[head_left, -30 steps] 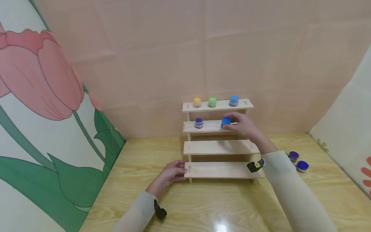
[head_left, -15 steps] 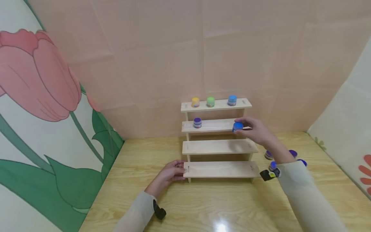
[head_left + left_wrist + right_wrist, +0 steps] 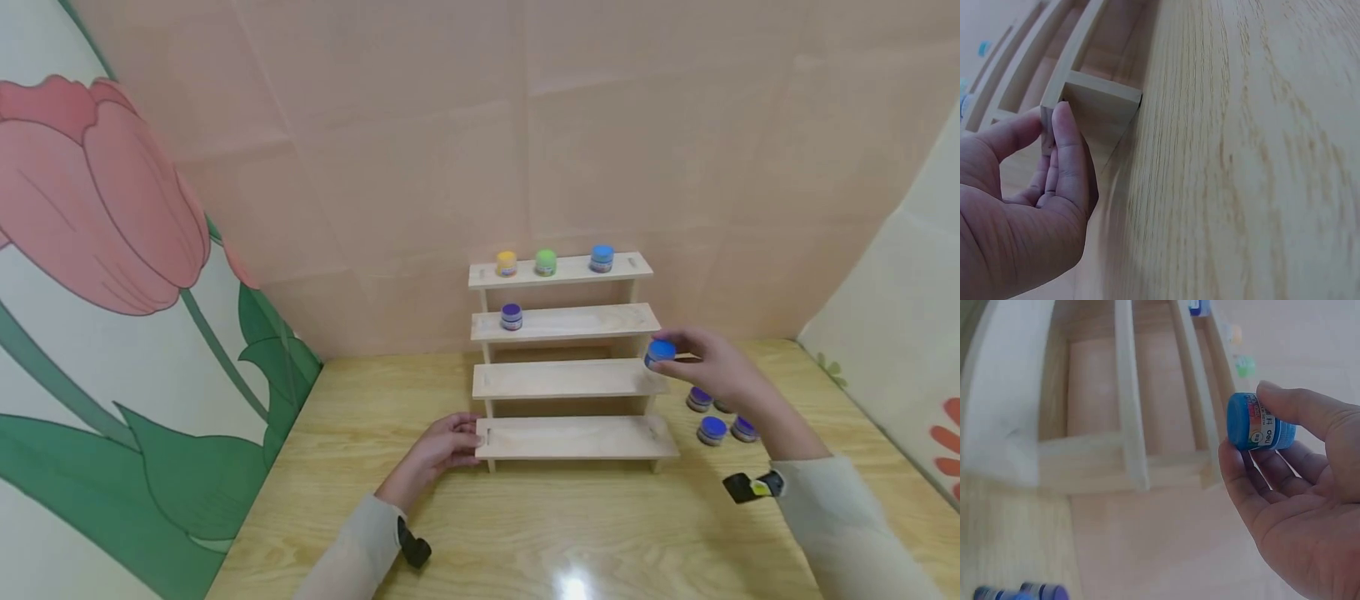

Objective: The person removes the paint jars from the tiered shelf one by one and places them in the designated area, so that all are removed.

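My right hand (image 3: pixel 711 365) holds a small blue-lidded paint jar (image 3: pixel 660 353) between thumb and fingers, in the air by the right end of the tiered wooden rack (image 3: pixel 573 437). In the right wrist view the blue jar (image 3: pixel 1259 422) lies on its side, its printed label showing. With thumb and fingers, my left hand (image 3: pixel 444 443) pinches the left end of the lowest board; the left wrist view shows that board end (image 3: pixel 1054 103) in the grip. The top board bears a yellow jar (image 3: pixel 506 264), a green jar (image 3: pixel 545 263) and a light blue jar (image 3: pixel 602 259). A purple-lidded jar (image 3: pixel 512 317) stands on the second board.
Several blue- and purple-lidded jars (image 3: pixel 712 431) stand on the wood-grain table (image 3: pixel 495 533), right of the rack, partly behind my right forearm. A pink cloth wall (image 3: pixel 420 167) rises behind; a tulip-printed panel (image 3: pixel 150 217) borders the left side.
My right hand has carried the blue jar off the second board, to the right and down past the rack's end. My left hand keeps its place on the lowest board.
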`<state>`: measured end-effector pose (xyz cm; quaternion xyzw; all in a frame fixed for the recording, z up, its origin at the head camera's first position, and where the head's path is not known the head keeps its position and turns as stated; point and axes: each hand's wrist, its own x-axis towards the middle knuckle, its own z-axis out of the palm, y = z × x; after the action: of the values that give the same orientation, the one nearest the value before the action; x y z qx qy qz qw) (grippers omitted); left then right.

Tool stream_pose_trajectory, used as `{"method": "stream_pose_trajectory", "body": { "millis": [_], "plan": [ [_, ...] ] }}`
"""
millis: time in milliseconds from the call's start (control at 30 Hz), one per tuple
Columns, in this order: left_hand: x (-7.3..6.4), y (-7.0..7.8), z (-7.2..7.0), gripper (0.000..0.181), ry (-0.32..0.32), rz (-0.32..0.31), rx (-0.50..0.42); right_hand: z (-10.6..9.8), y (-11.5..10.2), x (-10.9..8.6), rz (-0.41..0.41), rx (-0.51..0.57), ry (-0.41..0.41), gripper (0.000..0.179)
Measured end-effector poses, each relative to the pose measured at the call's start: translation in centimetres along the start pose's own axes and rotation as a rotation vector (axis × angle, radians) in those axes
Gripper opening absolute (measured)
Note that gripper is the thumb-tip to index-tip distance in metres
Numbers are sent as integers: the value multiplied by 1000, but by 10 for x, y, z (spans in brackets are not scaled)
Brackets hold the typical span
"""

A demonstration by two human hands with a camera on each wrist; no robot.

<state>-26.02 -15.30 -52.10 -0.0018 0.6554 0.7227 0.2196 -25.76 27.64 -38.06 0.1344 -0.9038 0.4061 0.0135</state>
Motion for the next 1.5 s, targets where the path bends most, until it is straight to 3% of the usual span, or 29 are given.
{"method": "stream_pose_trajectory", "body": {
  "millis": [433,633,933,1167,1367,1500],
  "plan": [
    [-1,0,0,56,-1,13,13,0,46,-29,12,-29,9,55],
    [-1,1,1,58,-7,2,21,-1,67,-43,65,-63,27,61],
    [0,5,3,54,-5,1,44,-2,105,-70,87,-46,48,55],
    [-1,3,1,52,-7,10,56,-4,128,-89,167,-67,29,61],
    [0,2,-1,51,-18,20,52,4,147,-101,74,-63,130,48],
    [2,1,-2,50,-25,27,47,8,153,-104,82,-51,116,46]
  ]
}}
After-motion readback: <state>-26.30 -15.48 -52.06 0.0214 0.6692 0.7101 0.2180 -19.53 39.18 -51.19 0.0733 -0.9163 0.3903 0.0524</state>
